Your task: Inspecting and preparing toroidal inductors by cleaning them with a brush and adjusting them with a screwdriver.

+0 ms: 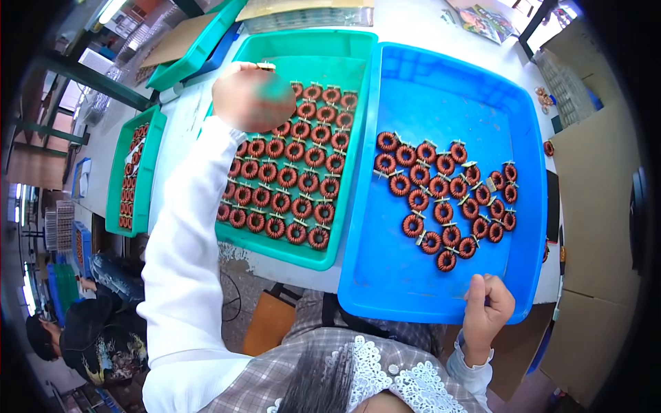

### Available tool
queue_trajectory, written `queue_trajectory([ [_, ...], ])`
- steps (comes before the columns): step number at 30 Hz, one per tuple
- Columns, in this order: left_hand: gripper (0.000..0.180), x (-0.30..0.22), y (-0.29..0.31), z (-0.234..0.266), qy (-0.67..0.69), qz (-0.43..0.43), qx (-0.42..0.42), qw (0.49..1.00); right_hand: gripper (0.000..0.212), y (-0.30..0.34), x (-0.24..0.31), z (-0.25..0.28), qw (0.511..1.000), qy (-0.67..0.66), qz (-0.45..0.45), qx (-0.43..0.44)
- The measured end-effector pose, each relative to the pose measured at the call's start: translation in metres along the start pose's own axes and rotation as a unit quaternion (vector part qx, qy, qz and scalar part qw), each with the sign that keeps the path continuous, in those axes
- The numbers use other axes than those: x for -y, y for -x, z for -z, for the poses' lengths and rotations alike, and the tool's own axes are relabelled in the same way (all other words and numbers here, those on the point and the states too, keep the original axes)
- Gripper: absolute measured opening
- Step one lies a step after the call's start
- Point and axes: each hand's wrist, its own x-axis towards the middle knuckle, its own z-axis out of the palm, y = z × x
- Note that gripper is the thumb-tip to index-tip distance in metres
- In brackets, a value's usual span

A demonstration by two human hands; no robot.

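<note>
My left hand reaches over the far left part of a green tray. A round blurred patch hides its fingers, so their grip does not show. A small tan strip, like a coil's base, shows at the patch's upper edge. Rows of copper-wound ring coils with tan bases stand in this tray. To its right, a blue tray holds more such coils, loosely scattered toward its right side. At the blue tray's near edge, my right hand is curled closed, with nothing visible in it.
Farther left stands a smaller green tray with coils in it. Another green tray lies behind, carrying cardboard. A cardboard sheet rises at the right. A person in dark clothes is at the lower left, away from my hands.
</note>
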Motion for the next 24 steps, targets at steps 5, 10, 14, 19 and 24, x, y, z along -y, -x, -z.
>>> queue_trajectory([
  [5,0.021,0.026,-0.023,-0.041,-0.369,0.104,-0.024,0.923,0.033,-0.001,-0.006,0.002,0.998,0.054,0.034,0.012],
  [10,0.025,0.042,-0.029,-0.057,-0.410,0.153,0.021,0.899,0.032,-0.008,0.000,-0.002,0.993,0.093,0.065,0.019],
  [14,0.026,0.047,-0.031,-0.060,-0.417,0.146,0.035,0.896,0.031,-0.011,0.008,-0.001,0.986,0.128,0.108,0.018],
  [19,0.018,0.037,-0.016,-0.062,-0.446,0.001,-0.021,0.895,0.032,-0.008,0.004,-0.001,0.988,0.110,0.105,0.030],
  [24,0.012,-0.044,-0.004,-0.088,-0.138,-0.191,0.023,0.972,0.031,-0.005,0.008,-0.003,0.986,0.112,0.117,0.039],
])
